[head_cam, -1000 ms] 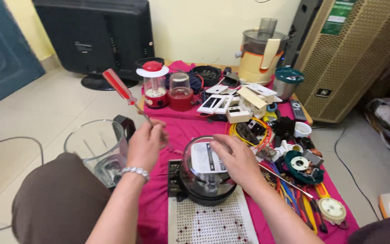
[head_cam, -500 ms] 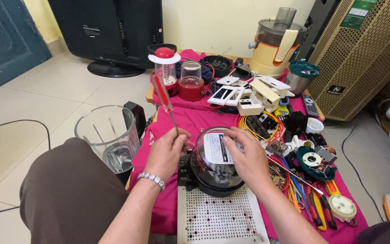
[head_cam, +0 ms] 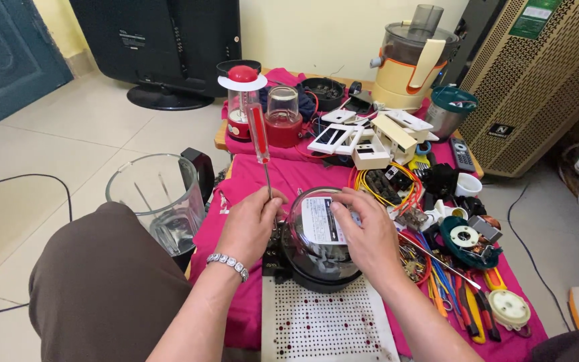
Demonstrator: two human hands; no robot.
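Nearest, a white perforated board (head_cam: 330, 328) at the front edge of the desk (head_cam: 219, 141), with a brown trouser leg (head_cam: 102, 281) to its left. Just behind the board, a round meter (head_cam: 309, 258) with a clear dome and a white label, on the pink cloth (head_cam: 289, 174). Right hand (head_cam: 366, 234) spread wide over the dome's right side, fingers resting on the label, steadying rather than gripping. Left hand (head_cam: 252, 224), a bracelet (head_cam: 228, 265) at the wrist, closed round the lower shaft of a screwdriver (head_cam: 259, 137); red handle standing upright above the fist, tip hidden down at the meter's left rim, so cannot tell whether seated in a screw. Judged from this: tip being set against a fastener on the meter's edge, no turning grip on the handle yet. A turn would call for the left hand higher on the handle, the shaft kept upright, and firm downward pressure from the right hand to stop the smooth dome rotating or sliding on the cloth. Left of the meter, a glass blender jar (head_cam: 155, 198) on the floor. To the right, coloured wires (head_cam: 383, 184) and pliers (head_cam: 464, 302). Further back, white switch plates (head_cam: 356, 137) and a small red-based jar (head_cam: 283, 117). Farthest, a juicer (head_cam: 413, 64), a black television (head_cam: 162, 40) and a beige grilled cabinet (head_cam: 544, 87).
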